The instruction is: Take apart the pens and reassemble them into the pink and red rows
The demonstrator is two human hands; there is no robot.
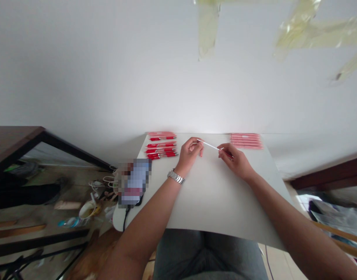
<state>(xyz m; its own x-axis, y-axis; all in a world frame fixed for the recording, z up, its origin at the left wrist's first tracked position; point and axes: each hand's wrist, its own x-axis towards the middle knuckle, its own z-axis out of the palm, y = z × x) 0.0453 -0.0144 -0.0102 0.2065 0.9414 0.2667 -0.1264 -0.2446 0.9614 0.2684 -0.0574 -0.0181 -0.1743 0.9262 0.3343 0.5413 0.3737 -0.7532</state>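
Rod (208, 144), thin and white like a pen refill, spans the gap between your two hands near the center of the frame, sloping down toward the right. Your left hand (192, 152) pinches its upper-left end between thumb and fingers; a small reddish part (201, 151) shows beside these fingertips, its contact unclear. Your right hand (235, 158) grips the lower-right end with a narrow finger closure; a red piece (230, 155) shows at these fingers, partly hidden.

Both hands are above the far half of the white table (210, 198). Left of your left hand, red pens (161, 150) lie stacked in rows, with pink sticks (162, 133) behind them against the wall (122, 70). Right of your right hand, a pink bundle (246, 141) lies in parallel rows. At the left table edge, a pixelated phone (135, 182) connects to a black cable (125, 221). Your left wrist carries a silver watch (176, 176).
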